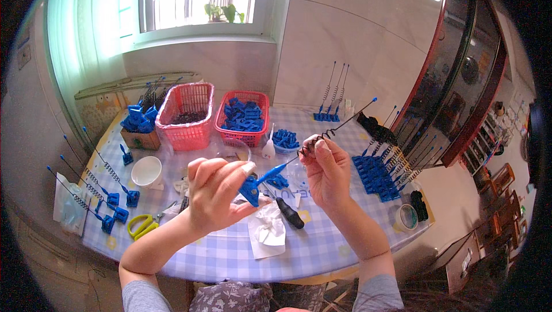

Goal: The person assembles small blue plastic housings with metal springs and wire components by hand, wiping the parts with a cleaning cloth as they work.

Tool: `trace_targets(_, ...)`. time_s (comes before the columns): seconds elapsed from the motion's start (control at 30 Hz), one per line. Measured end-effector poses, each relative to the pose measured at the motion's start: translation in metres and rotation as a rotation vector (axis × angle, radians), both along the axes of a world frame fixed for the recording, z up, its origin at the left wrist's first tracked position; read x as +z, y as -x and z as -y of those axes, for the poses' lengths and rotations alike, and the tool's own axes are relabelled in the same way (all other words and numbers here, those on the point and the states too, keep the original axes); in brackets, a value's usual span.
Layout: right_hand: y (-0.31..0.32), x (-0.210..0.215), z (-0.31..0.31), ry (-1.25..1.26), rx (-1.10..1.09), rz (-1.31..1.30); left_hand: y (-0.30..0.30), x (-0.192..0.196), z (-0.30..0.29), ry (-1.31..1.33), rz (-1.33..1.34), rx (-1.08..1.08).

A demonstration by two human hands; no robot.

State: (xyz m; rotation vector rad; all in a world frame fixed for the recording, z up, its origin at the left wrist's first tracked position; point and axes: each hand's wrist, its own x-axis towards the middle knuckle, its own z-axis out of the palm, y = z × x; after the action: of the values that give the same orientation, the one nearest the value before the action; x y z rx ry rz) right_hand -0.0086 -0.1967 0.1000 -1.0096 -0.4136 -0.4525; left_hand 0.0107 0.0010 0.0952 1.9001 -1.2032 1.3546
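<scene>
My left hand (pixel 214 194) is closed round a blue plastic base (pixel 250 190), whose narrow tapered stem points up to the right. In my right hand (pixel 328 173) is a black coiled spring wire (pixel 345 122), pinched between thumb and fingers. A small blue tip caps its far upper end. The wire's lower end runs toward the stem of the blue base; whether the two touch, I cannot tell. Beneath my hands lie another blue piece (pixel 278 181), a black-handled tool (pixel 290 213) and a crumpled white tissue (pixel 268 226).
A pink basket (pixel 185 136) of dark parts and a red basket (pixel 244 136) of blue pieces stand at the back. Assembled spring-and-base pieces crowd the right (pixel 376 177) and left (pixel 118 211). Nearby are a white cup (pixel 147 172), yellow-green scissors (pixel 142 227) and a tape roll (pixel 406 217).
</scene>
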Motion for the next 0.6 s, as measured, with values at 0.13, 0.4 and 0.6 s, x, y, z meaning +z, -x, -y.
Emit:
trace_targets(0.13,-0.008,0.01,0.01,-0.097,-0.076,-0.049,-0.01,0.001,0.001,0.142,-0.491,-0.359)
trace_targets(0.4,-0.014,0.034,0.059,-0.352,-0.219,0.056,-0.019,-0.004,-0.001,0.434,-1.034,-0.727)
trace_targets(0.6,-0.014,0.035,0.07,-0.331,-0.198,0.112,-0.023,-0.007,-0.001,0.392,-1.044,-0.702)
